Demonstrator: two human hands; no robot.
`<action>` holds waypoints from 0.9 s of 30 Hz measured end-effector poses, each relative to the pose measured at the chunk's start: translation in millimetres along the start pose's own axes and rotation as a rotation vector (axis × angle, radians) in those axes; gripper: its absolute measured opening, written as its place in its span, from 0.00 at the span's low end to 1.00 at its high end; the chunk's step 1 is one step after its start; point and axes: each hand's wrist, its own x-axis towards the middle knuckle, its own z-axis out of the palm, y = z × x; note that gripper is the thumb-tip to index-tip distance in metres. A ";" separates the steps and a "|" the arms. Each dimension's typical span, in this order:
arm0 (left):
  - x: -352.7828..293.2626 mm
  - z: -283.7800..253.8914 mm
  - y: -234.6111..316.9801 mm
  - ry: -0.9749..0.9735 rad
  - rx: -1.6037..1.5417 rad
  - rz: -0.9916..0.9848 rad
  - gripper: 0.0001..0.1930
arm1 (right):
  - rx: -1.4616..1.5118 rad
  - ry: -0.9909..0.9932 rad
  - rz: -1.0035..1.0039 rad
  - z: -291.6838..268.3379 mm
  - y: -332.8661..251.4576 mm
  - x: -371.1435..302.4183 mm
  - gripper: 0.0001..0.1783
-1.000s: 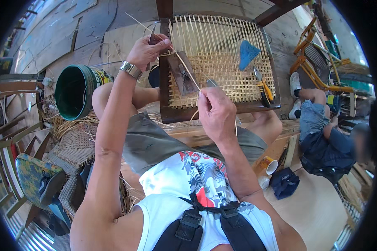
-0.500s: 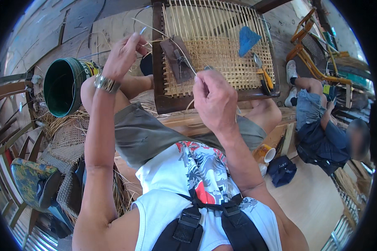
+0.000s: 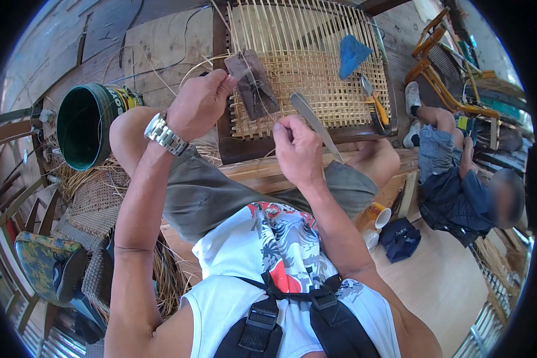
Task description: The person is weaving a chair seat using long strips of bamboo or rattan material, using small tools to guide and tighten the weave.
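My left hand (image 3: 201, 102) is closed beside the left edge of a small dark wooden block (image 3: 258, 106) with metal pieces fixed on top. A thin cane strip (image 3: 196, 67) loops from near that hand toward the block. My right hand (image 3: 298, 150) pinches a strip end close to the block's lower right corner. The block rests on a chair seat frame (image 3: 228, 148) partly woven with cane (image 3: 307, 77). A knife with a long blade (image 3: 311, 117) lies across the frame's near edge, just right of my right hand and partly behind it.
Orange-handled pliers (image 3: 376, 107) and a blue triangular piece (image 3: 353, 56) lie on the weave. A dark green bucket (image 3: 80, 128) stands at left. At right are a yellow cup (image 3: 377, 215), a dark cap (image 3: 401, 240) and a seated person (image 3: 459, 191) near a wooden chair (image 3: 435, 77).
My left hand has come down and right, from out at the left to beside the block. My right hand has dropped slightly, uncovering more of the knife blade.
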 end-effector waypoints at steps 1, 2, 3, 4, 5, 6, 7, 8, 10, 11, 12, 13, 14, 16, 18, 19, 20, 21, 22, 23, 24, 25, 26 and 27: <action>2.2 1.8 -0.2 -0.024 0.028 0.003 0.19 | 0.007 0.003 0.003 -0.2 4.7 -0.1 0.07; 4.1 2.2 0.3 -0.047 0.056 0.006 0.20 | 0.180 -0.067 0.194 -0.9 12.7 -0.1 0.07; 5.8 0.9 1.5 -0.052 0.064 0.007 0.20 | 0.355 -0.138 0.384 -2.2 17.7 0.5 0.08; 6.6 -1.4 2.5 -0.078 0.070 -0.010 0.20 | 0.365 -0.138 0.385 -3.1 19.3 1.7 0.08; 7.4 -3.7 3.8 -0.103 0.076 -0.028 0.20 | 0.416 -0.151 0.391 -4.1 20.2 2.9 0.07; 8.1 -5.3 5.9 -0.105 0.086 -0.028 0.20 | 0.466 -0.163 0.397 -4.4 20.0 3.3 0.06; 9.1 -6.6 8.9 -0.156 0.078 -0.058 0.20 | 0.475 -0.163 0.395 -4.5 16.4 3.7 0.06; 9.8 -7.9 10.9 -0.206 0.069 -0.088 0.20 | 0.322 -0.088 0.260 -4.4 10.9 4.3 0.06; 13.7 -1.6 4.5 -0.181 0.123 -0.015 0.20 | 0.174 -0.011 0.125 -3.7 10.1 4.0 0.07; 15.1 1.0 1.4 -0.157 0.169 0.057 0.20 | -0.002 0.067 -0.089 -2.8 14.8 3.9 0.06; 15.2 2.1 -1.7 -0.157 0.174 0.057 0.20 | -0.179 0.146 -0.302 -1.3 18.5 3.1 0.05; 15.3 2.0 -1.8 -0.177 0.171 0.046 0.20 | -0.174 0.147 -0.303 0.6 20.5 1.5 0.05; 15.5 1.8 -1.6 -0.198 0.166 0.035 0.21 | -0.123 0.106 -0.248 2.8 22.0 -0.4 0.05; 16.4 0.3 0.5 -0.254 0.078 -0.030 0.21 | -0.070 0.065 -0.193 4.3 20.7 -2.2 0.06; 20.3 -2.6 1.1 -0.312 -0.015 -0.095 0.21 | 0.134 -0.008 0.048 3.0 15.6 -2.8 0.06; 24.6 -5.1 1.3 -0.359 -0.007 -0.145 0.21 | 0.136 -0.008 0.050 3.5 15.4 -2.2 0.06; 26.6 -7.2 2.6 -0.406 0.000 -0.194 0.21 | 0.403 -0.082 0.240 4.5 15.9 0.0 0.05; 26.6 -8.3 5.5 -0.408 0.001 -0.196 0.21 | 0.671 -0.156 0.431 5.1 16.3 1.8 0.04; 28.3 -9.0 10.9 -0.389 0.047 -0.192 0.21 | 0.672 -0.152 0.433 4.4 15.3 3.2 0.04; 29.4 -8.7 14.1 -0.369 0.094 -0.187 0.21 | 0.741 -0.189 0.482 2.9 13.8 4.4 0.04; 32.0 -7.5 13.7 -0.373 0.094 -0.184 0.21 | 0.810 -0.226 0.530 1.8 13.5 5.7 0.05; 34.2 -5.8 12.3 -0.361 0.125 -0.196 0.21 | 0.812 -0.224 0.533 1.4 16.1 6.0 0.05; 35.8 -3.6 11.6 -0.349 0.155 -0.207 0.22 | 0.700 -0.223 0.447 0.9 20.7 6.6 0.05; 36.2 -0.8 11.9 -0.354 0.155 -0.204 0.22 | 0.588 -0.221 0.360 -0.7 26.0 4.9 0.06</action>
